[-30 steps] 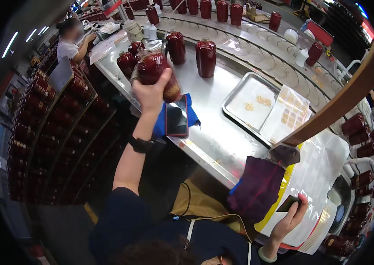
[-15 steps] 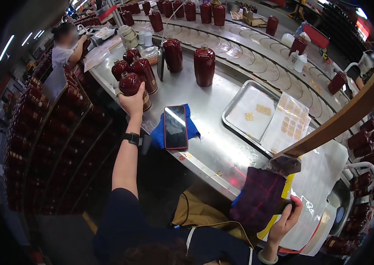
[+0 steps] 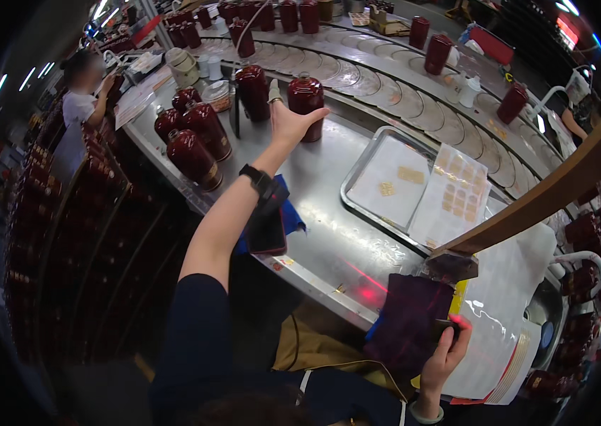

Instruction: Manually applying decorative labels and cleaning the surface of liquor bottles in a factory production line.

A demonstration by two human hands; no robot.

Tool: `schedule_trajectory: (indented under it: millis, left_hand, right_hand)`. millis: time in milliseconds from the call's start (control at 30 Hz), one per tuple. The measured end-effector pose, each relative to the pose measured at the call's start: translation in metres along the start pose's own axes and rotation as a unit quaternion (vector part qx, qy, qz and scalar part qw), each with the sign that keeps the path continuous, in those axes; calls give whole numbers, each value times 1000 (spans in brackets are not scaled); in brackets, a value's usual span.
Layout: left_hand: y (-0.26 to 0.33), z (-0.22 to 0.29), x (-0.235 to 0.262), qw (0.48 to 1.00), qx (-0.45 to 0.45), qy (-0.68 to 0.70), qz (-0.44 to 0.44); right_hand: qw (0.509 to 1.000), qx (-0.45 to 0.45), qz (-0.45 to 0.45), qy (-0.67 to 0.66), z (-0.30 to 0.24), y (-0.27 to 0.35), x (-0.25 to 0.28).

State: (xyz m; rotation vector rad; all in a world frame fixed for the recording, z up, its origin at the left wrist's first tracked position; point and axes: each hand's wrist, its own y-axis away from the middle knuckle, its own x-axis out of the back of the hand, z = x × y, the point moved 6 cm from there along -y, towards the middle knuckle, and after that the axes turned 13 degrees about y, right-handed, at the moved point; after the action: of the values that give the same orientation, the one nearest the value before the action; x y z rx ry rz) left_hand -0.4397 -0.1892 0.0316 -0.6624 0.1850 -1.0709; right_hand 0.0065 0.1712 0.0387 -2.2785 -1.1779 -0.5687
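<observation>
My left hand [image 3: 290, 126], thumb and fingers spread, is at the near side of a glossy dark-red bottle [image 3: 305, 94]; whether it touches is unclear. A pale cover sits on one fingertip. Just left stands another dark-red bottle [image 3: 253, 92]. A cluster of such bottles, including a front one [image 3: 194, 157], stands at the table's left edge. My right hand [image 3: 445, 358] pinches a small dark flat piece [image 3: 443, 327] beside a dark purple cloth [image 3: 408, 312]. Partly under my left forearm, a phone [image 3: 268, 233] rests on a blue cloth [image 3: 292, 218].
A metal tray [image 3: 349, 186] holds a white sheet with gold stickers; another sticker sheet [image 3: 449, 195] overlaps its right side. A wooden bar [image 3: 527, 202] slants above the right side. Behind the table curves a conveyor of round plates [image 3: 393, 99]. Another person [image 3: 82, 106] is at far left.
My left hand has let go of the front bottle in the left cluster and moved right to the lone bottle. My right hand keeps its hold, shifting slightly.
</observation>
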Motion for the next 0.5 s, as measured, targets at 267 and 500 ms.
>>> schedule_trajectory:
  millis: [267,500]
  left_hand:
    - [-18,-56,-23,971,135,196,14]
    - [48,59,8,854,210,469,-84]
  right_hand:
    - [997,-62,11,-42,9,11,6]
    - [999,-19,-28,-41,0,6,7]
